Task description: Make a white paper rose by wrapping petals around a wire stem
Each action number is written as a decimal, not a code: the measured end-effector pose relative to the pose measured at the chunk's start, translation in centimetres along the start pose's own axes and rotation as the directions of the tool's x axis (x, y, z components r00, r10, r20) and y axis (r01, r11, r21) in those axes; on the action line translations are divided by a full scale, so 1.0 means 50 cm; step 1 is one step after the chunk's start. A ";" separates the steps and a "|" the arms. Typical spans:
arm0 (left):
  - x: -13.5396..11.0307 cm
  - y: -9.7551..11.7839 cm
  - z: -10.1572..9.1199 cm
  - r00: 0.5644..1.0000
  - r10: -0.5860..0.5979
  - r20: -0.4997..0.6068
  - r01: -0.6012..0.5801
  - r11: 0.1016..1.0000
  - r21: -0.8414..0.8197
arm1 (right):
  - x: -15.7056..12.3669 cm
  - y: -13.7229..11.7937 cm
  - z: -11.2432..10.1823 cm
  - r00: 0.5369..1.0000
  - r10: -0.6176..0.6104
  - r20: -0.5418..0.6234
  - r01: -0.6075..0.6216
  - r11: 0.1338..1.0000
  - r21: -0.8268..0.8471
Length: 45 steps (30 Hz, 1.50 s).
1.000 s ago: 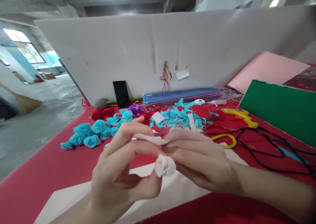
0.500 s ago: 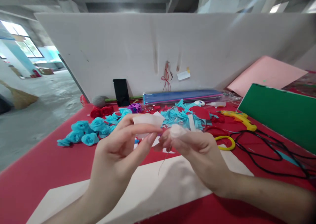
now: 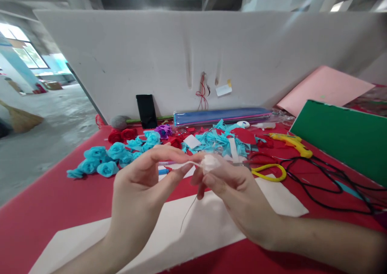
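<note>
Between the thumb and fingers of my right hand (image 3: 242, 193) is a small white paper flower (image 3: 211, 163), its petals bunched together. A thin wire (image 3: 188, 213) hangs down below it. My left hand (image 3: 145, 185) pinches the end of a narrow white paper strip (image 3: 192, 162) that runs to the flower. Both hands are held above a large white sheet (image 3: 187, 233) on the red table. The fingertips of my right hand partly hide the flower's base, where the wire begins.
Blue paper roses (image 3: 109, 169) lie at left, blue paper scraps (image 3: 223, 139) in the middle. Yellow-handled scissors (image 3: 281, 173), a yellow glue gun (image 3: 293, 143) and a black cord (image 3: 314, 197) are at right. A phone (image 3: 146, 111) leans on the white board (image 3: 136, 56).
The white piece at my left hand was a broad flap and now appears as a thin edge-on strip meeting the flower. The wire has swung left and lower.
</note>
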<state>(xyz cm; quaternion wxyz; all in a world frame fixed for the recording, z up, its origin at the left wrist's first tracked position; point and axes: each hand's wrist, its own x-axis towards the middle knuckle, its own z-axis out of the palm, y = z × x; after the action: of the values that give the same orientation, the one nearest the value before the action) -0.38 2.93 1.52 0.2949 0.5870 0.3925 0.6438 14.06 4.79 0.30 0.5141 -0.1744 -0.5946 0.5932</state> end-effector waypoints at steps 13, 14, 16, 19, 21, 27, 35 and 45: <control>-0.011 -0.002 0.015 0.969 -0.245 -0.029 0.227 0.933 -0.279 | -0.009 -0.005 -0.002 0.991 -0.137 0.004 0.134 0.961 -0.244; -0.011 -0.001 0.015 0.966 -0.254 -0.035 0.234 0.930 -0.282 | -0.010 -0.004 -0.003 0.991 -0.137 0.005 0.134 0.957 -0.256; -0.013 -0.002 0.018 0.969 -0.247 -0.013 0.233 0.928 -0.291 | -0.012 -0.002 -0.004 0.993 -0.121 -0.001 0.116 0.957 -0.265; -0.017 -0.006 0.022 0.974 -0.223 0.047 0.227 0.926 -0.303 | -0.011 -0.003 -0.005 0.995 -0.099 -0.023 0.090 0.963 -0.256; -0.018 -0.010 0.023 0.975 -0.213 0.064 0.223 0.929 -0.295 | -0.009 -0.005 -0.004 0.995 -0.097 -0.035 0.085 0.962 -0.258; -0.010 -0.013 0.015 0.989 -0.121 0.085 0.129 0.987 -0.096 | 0.000 -0.013 -0.004 0.982 -0.188 -0.032 0.168 0.931 -0.323; 0.009 0.017 -0.009 0.980 0.050 0.191 -0.115 0.932 0.344 | 0.007 -0.011 -0.020 0.910 -0.407 0.079 0.385 0.758 -0.526; -0.021 -0.005 0.013 0.968 0.172 0.183 -0.234 0.881 0.410 | 0.006 0.004 -0.019 0.858 -0.509 0.067 0.430 0.640 -0.637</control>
<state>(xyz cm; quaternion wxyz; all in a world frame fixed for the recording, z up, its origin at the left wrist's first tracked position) 0.40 2.30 0.76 0.1164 0.7192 0.4387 0.5260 14.67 5.58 0.01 0.5953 -0.2109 -0.7510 0.1924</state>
